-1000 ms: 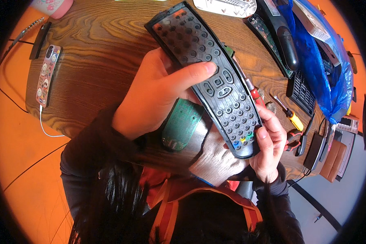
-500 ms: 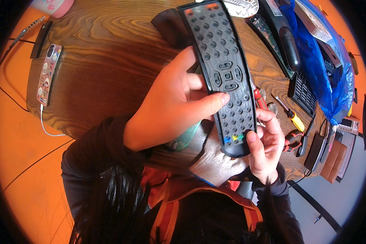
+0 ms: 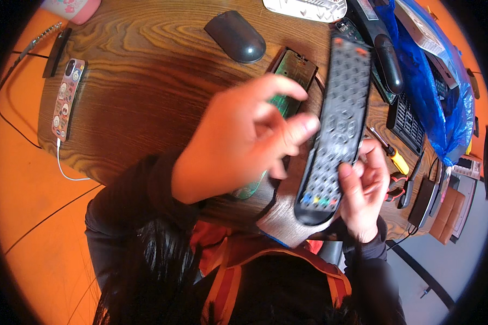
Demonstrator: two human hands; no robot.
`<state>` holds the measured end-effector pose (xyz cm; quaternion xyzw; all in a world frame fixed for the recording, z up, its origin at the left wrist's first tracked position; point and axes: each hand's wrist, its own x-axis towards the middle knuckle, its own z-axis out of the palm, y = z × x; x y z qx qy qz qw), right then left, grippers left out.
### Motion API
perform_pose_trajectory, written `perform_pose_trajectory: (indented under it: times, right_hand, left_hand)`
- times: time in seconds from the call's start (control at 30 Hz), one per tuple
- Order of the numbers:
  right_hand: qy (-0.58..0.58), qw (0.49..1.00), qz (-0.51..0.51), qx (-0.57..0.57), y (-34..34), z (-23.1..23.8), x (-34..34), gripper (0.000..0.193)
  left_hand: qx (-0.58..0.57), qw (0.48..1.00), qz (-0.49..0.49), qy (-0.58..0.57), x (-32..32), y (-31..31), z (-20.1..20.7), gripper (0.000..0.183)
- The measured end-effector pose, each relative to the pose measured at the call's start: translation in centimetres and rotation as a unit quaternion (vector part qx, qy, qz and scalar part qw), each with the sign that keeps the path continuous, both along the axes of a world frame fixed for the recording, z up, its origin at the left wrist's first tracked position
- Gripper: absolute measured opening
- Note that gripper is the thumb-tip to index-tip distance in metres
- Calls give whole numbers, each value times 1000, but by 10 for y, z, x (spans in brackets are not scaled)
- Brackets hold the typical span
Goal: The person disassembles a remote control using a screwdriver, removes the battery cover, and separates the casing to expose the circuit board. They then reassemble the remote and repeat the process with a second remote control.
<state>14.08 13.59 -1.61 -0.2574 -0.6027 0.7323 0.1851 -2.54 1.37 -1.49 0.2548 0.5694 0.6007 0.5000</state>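
A brown wooden desk (image 3: 135, 70) carries nearly everything, its rounded left edge standing out against an orange floor. Along its right edge bulges a blue bag (image 3: 449, 124), with pale boxes at its mouth. The long black remote (image 3: 339, 114), a little blurred, is held above the right half of the desk, keys up, its end with red keys toward the far side and its blue, yellow and green keys toward the near edge. The right hand (image 3: 366, 189) grips it low on its right side, thumb over the keys, fingers bent by the rim.

The left hand (image 3: 244, 130), also blurred, is just left of the remote, thumb and forefinger spread with a gap between; whether the thumb touches the remote, I cannot tell. Below this hand a green board (image 3: 291, 70) lies on the desk, partly hidden. A pale glove (image 3: 290, 222) lies at the near edge. Toward the far side rests a rounded black cover (image 3: 238, 38). Beside the left edge is a phone (image 3: 68, 100) with a white cable (image 3: 65, 170). Near the right edge lie a yellow-handled screwdriver (image 3: 396, 157) and red-and-black pliers (image 3: 398, 187).
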Motion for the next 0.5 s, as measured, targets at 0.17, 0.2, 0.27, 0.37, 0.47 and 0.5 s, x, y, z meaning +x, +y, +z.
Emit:
perform_pose_trajectory:
  times: [0.17,0.2,0.27,0.37,0.47,0.5]
  right_hand:
    - [-6,999,-54,-1,16,-2,-4,19]
    - [-18,999,-38,8,16,-2,-4,18]
    - [-35,999,-14,12,14,0,-2,18]
    - [-101,993,29,57,13,1,-2,16]
    - [-147,984,21,98,16,0,-4,14]
    - [-169,980,7,106,17,-1,-4,14]
  left_hand:
    - [-1,854,102,511,-7,4,-10,42]
    - [-5,802,89,590,-8,5,-13,47]
    - [-14,807,91,584,-3,4,-18,62]
    - [-40,812,67,578,0,0,-22,69]
    - [-68,855,60,511,1,0,-22,73]
    - [-58,860,66,503,0,1,-22,73]
